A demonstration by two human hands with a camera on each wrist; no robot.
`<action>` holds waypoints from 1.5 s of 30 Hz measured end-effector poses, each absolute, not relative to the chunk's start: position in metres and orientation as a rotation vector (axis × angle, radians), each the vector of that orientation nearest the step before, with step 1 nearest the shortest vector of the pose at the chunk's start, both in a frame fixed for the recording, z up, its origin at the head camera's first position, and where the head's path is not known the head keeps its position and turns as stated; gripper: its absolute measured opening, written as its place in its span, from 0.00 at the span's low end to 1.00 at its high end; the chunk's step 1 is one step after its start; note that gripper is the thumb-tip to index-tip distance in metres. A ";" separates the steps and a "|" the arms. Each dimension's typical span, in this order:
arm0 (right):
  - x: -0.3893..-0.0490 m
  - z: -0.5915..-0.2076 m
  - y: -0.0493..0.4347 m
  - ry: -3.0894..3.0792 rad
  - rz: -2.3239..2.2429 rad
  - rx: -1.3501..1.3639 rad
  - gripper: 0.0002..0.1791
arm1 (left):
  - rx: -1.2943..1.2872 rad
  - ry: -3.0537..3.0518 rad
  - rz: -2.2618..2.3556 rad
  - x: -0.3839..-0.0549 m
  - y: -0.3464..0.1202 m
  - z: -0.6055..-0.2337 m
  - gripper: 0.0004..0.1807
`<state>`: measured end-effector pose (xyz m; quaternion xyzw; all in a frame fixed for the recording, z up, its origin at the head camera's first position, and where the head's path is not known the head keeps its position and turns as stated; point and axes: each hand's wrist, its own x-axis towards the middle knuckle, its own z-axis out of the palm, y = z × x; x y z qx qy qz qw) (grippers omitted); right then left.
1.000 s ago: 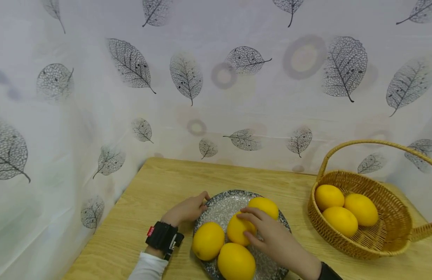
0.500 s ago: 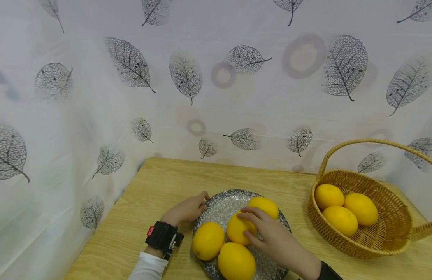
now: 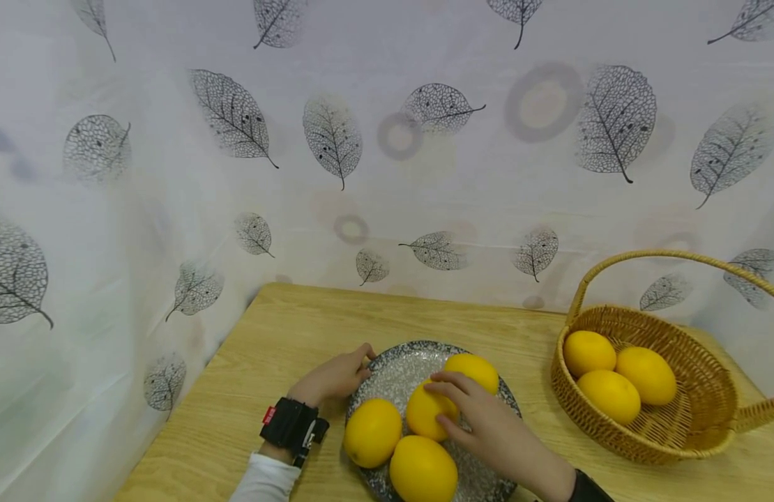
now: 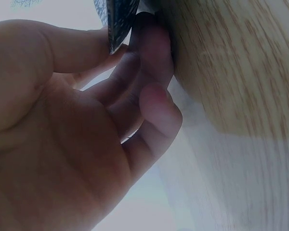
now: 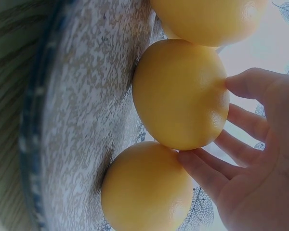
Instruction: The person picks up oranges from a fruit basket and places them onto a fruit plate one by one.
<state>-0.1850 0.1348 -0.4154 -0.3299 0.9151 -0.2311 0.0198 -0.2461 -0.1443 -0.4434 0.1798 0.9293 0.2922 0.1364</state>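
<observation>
A speckled grey plate (image 3: 393, 376) with a dark rim bears several yellow lemons. My left hand (image 3: 333, 376) holds the plate's left rim. In the left wrist view its thumb lies against the plate edge (image 4: 119, 21), the other fingers curled under it near the table. My right hand (image 3: 487, 425) grips the middle lemon (image 3: 422, 411), which sits on the plate. Seen from the right wrist, thumb and fingertips touch the sides of that lemon (image 5: 178, 94). Around it lie a left lemon (image 3: 373, 432), a front lemon (image 3: 423, 469) and a back lemon (image 3: 476, 371).
To the right stands a wicker basket (image 3: 707, 436) with a tall arched handle. Inside it, three lemons (image 3: 609, 397) gather at the left side. The wooden table (image 3: 299, 314) meets a white leaf-patterned curtain (image 3: 387, 188) at the back and left.
</observation>
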 end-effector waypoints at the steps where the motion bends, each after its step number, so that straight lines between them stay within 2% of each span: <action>1: -0.185 -0.415 0.135 2.839 -0.717 -1.024 0.23 | 0.521 2.689 0.850 -0.246 -0.144 -0.443 0.13; 36: -0.181 -0.414 0.134 2.837 -0.746 -1.022 0.22 | 0.502 2.667 0.871 -0.245 -0.145 -0.445 0.12; 41: -0.181 -0.401 0.148 2.894 -0.921 -1.131 0.23 | 0.544 2.660 0.882 -0.244 -0.145 -0.446 0.12; 45: -0.195 -0.380 0.174 3.027 -0.869 -1.163 0.24 | 0.548 2.672 0.890 -0.246 -0.146 -0.445 0.12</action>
